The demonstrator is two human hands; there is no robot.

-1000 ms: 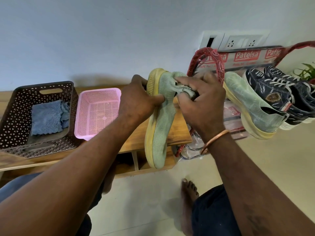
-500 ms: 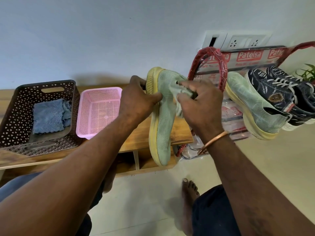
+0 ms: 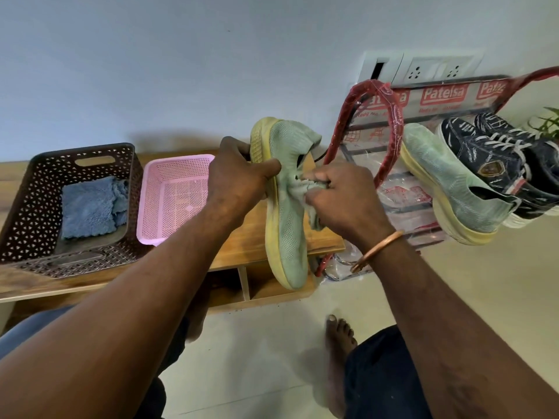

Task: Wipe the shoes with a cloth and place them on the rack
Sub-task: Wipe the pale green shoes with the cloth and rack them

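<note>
Shoe (image 3: 286,213) held upright above the tabletop (image 3: 245,246), left hand (image 3: 239,176) clamped in a firm grip on its sole, right hand (image 3: 341,201) pinching the cloth (image 3: 314,219) against its side. Rub too hard and it could twist free.

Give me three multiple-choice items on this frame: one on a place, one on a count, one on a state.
1. Where does the blue cloth lie?
A) in the brown basket
B) in the pink basket
C) on the floor

2. How many shoes show on the rack?
A) one
B) three
C) five

3. The right grip is:
A) open and idle
B) curled round a pale cloth at the held shoe
C) curled on nothing

Key:
1 A, it lies inside the brown perforated walls.
2 B, one green shoe and two dark blue shoes sit there.
3 B, it bunches the cloth against the shoe's upper.
</note>
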